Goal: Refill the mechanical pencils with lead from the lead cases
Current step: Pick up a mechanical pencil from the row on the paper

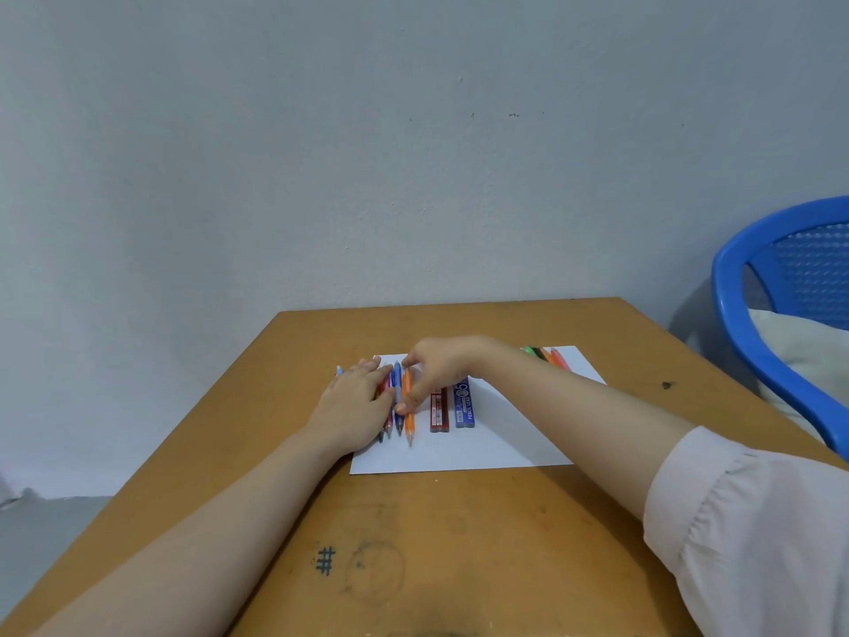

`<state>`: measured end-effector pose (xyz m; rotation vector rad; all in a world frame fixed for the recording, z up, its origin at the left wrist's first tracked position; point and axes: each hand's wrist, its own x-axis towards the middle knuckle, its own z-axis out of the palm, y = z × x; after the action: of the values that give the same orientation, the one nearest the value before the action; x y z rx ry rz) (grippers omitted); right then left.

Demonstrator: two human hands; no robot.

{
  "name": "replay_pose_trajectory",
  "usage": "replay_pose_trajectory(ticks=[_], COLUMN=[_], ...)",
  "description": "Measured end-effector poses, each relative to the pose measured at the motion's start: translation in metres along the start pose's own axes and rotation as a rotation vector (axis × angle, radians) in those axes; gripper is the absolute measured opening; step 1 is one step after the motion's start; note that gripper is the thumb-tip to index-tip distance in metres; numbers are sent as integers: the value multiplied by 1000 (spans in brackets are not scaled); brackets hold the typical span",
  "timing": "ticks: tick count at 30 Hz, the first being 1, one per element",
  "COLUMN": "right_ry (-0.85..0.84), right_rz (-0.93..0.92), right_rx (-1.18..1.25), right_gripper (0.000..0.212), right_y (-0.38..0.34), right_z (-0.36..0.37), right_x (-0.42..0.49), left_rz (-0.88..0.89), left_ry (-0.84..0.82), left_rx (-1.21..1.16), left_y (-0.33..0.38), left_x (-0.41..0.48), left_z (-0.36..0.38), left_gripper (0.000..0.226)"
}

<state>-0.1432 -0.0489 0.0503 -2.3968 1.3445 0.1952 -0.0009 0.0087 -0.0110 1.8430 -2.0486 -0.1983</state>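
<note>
The right hand's forefinger point(410, 360) and thumb point(404, 407) are bent down onto the orange mechanical pencil point(410, 425), one at its far end and one near its middle. It reads as a light pinch, though how firm is hard to tell. Just to its left lies the blue mechanical pencil point(398, 383), touching or nearly so. The left hand's fingers point(377, 369) lie straight and flat over the red mechanical pencils point(388, 427), pressing and grasping nothing, and a light-blue pencil's end point(340, 371) pokes out past them. The right hand point(441, 365) arches over the row and the left hand point(356, 397) rests on it. All of these lie on the left half of a white paper sheet point(505, 434) at the middle of the surface point(459, 544). The red lead case point(438, 409) and blue lead case point(463, 404) lie just to the right, and more pencils point(546, 355) sit at the sheet's far right corner. The step seems to be picking one pencil out. To do it well, keep the left palm holding the neighbours down, roll the orange one clear before lifting, and raise it level so the blue one is not dragged along. A blue plastic chair point(781, 291) stands off the surface's right edge.
</note>
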Motion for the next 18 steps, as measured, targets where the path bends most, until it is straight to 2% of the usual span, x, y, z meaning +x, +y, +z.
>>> replay_pose_trajectory(ticks=[9,13,16,18], right_ry=[56,126,143,131], right_rz=[23,-11,-37,-40], right_rx=[194,363,589,745], right_gripper=[86,68,52,49], right_y=[11,16,21,23], right_z=[-1,-5,-9,-11], right_x=[6,2,-2,-7], left_rz=[-1,-2,-4,-10], left_ry=[0,0,10,20], left_rx=[11,14,1,-40], left_y=[-2,-3,-2,-2], left_x=[3,3,3,2], left_z=[2,3,3,1], left_gripper=[50,50,50,49])
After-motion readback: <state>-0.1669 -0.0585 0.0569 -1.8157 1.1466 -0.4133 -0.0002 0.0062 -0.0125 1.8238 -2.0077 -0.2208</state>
